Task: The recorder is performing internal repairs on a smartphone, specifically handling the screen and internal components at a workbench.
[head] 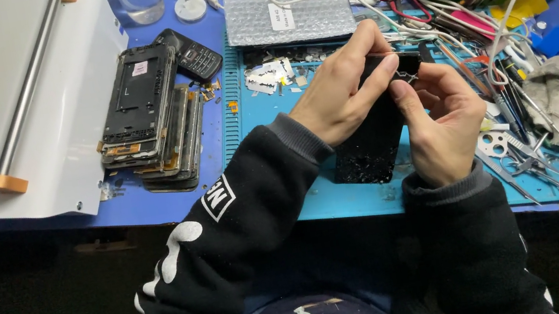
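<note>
Your left hand (340, 90) and right hand (440, 119) grip the cracked phone screen (375, 137) between them, its long axis running from the table's near edge toward the far edge.

Both hands gripping a cracked black phone screen (375, 137) above a blue work mat (347, 199): left hand (340, 90) pinching its top edge, right hand (444, 122) cradling its side; stacked phone frames (148, 118) nearby.
</note>
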